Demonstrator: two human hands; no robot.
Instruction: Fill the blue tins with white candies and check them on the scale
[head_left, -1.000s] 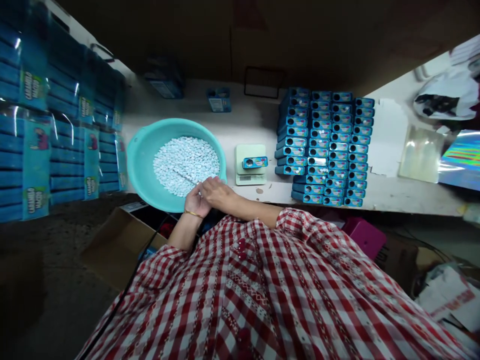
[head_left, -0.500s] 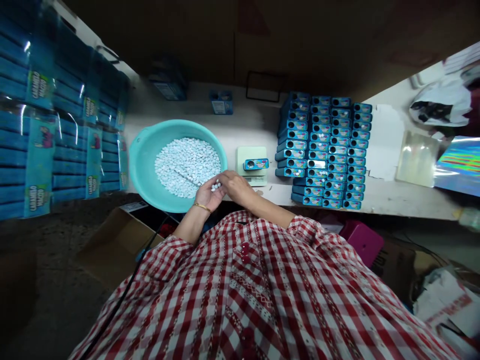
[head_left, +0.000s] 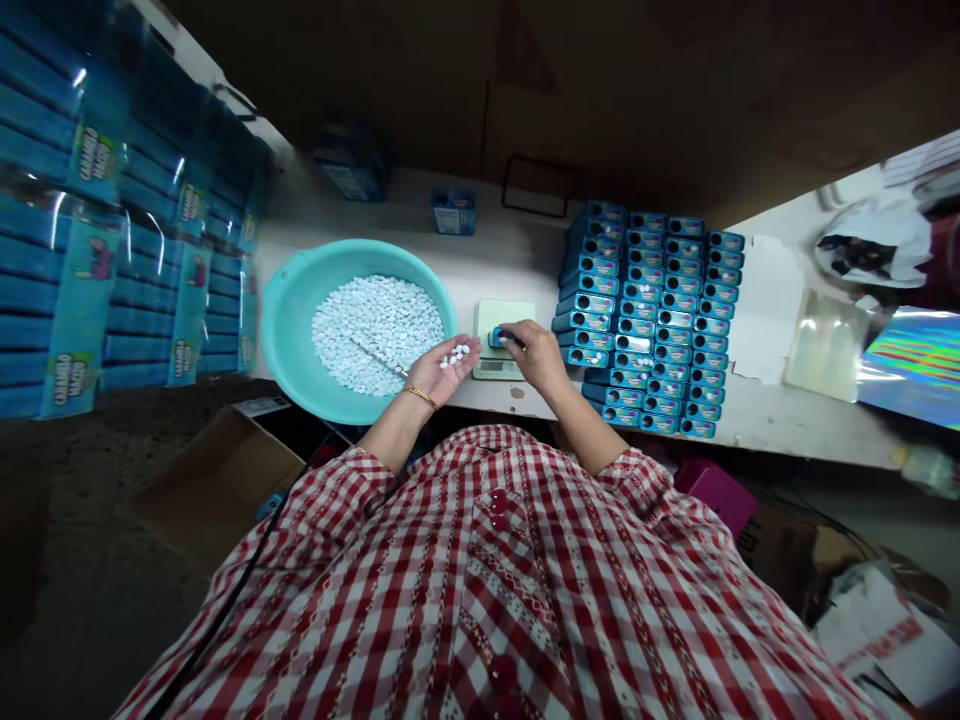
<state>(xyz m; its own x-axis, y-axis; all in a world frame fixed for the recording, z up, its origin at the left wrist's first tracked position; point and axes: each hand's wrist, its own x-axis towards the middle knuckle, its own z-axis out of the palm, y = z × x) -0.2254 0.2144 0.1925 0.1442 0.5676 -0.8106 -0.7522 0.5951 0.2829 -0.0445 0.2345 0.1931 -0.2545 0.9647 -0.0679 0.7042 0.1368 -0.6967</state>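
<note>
My left hand [head_left: 435, 374] is palm up beside the rim of a turquoise basin [head_left: 281, 330], cupping several small white candies [head_left: 454, 356]. The basin holds a heap of the same pale candies [head_left: 375, 325], with a thin metal handle lying across it. My right hand [head_left: 534, 352] is over a pale green kitchen scale [head_left: 504, 312], its fingertips pinched together at the hole of a small blue candy box [head_left: 496, 337]. The fingers cover most of that box, and what they pinch, if anything, is too small to make out.
Rows of blue candy boxes [head_left: 634, 325] with round dark holes stand to the right. Packed blue displays [head_left: 142, 270] rise on the left. Another blue box [head_left: 453, 212] sits behind the scale. A large brown board [head_left: 420, 80] overhangs the back.
My hands were together at the basin's edge; now they are apart. My right hand has moved right to the box on the scale. My left hand has shifted slightly right, palm more exposed.
</note>
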